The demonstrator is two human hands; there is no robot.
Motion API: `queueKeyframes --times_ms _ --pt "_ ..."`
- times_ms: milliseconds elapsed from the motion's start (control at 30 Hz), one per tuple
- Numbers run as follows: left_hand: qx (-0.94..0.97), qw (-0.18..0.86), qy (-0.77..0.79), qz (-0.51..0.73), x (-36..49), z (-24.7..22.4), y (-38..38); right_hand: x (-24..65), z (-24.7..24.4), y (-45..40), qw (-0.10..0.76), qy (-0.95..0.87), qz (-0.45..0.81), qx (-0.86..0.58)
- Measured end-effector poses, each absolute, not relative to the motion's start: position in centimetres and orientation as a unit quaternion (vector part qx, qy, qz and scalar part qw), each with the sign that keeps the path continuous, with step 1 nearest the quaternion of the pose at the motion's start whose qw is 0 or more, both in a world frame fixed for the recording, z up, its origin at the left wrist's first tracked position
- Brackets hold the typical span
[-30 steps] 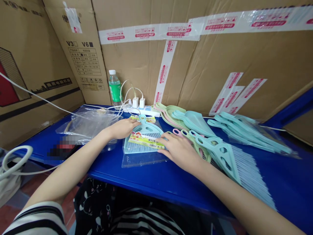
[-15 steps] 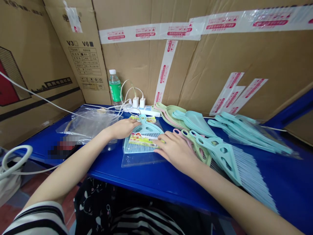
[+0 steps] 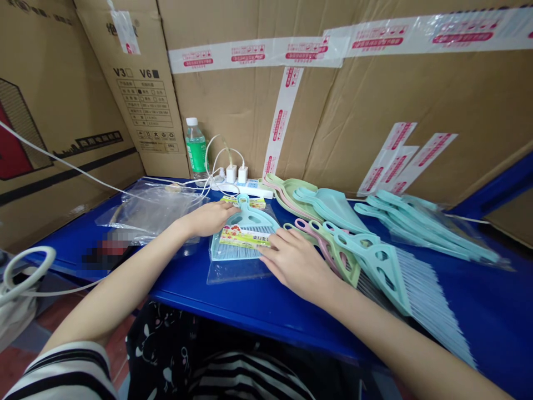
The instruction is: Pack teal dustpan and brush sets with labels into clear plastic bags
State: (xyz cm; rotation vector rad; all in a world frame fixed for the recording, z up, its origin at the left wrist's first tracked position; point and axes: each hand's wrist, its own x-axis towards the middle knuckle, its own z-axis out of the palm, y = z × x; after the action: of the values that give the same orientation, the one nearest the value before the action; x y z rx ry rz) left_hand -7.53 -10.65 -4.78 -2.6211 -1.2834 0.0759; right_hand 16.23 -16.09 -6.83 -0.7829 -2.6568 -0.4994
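In front of me a light blue brush and dustpan set (image 3: 250,216) lies flat in a clear plastic bag (image 3: 233,275). A yellow printed label card (image 3: 244,237) crosses its bristles. My left hand (image 3: 211,218) rests at the bag's left side, its outstretched fingers near the brush handle. Lying on the right end of the card and the bag, my right hand (image 3: 297,264) has its fingers extended. Its palm side is hidden. Just right of it are loose pink, green and light blue brushes (image 3: 383,266), overlapping with bristles towards me.
Behind the brushes lie green, pink and blue dustpans (image 3: 328,205). Bagged light blue dustpans (image 3: 425,222) are at the right. Empty clear bags (image 3: 154,208) lie left, near a power strip (image 3: 254,189) with cables and a green-labelled bottle (image 3: 196,149). Cardboard (image 3: 241,105) walls the blue table's back.
My right hand has shifted slightly, its fingertips moving down the right end of the label card. The left hand and the bagged set look almost unchanged.
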Motion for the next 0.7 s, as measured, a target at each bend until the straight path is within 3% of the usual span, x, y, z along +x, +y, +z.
queueKeyframes --times_ms 233,700 --pt "-0.89 0.096 -0.445 0.028 -7.49 -4.75 -10.69 16.06 -6.83 -16.25 0.146 -0.953 -0.124 -0.236" --pt "-0.892 0.106 -0.438 0.021 -7.71 -5.06 -10.61 16.0 -7.42 -16.2 0.147 -0.931 -0.188 -0.276"
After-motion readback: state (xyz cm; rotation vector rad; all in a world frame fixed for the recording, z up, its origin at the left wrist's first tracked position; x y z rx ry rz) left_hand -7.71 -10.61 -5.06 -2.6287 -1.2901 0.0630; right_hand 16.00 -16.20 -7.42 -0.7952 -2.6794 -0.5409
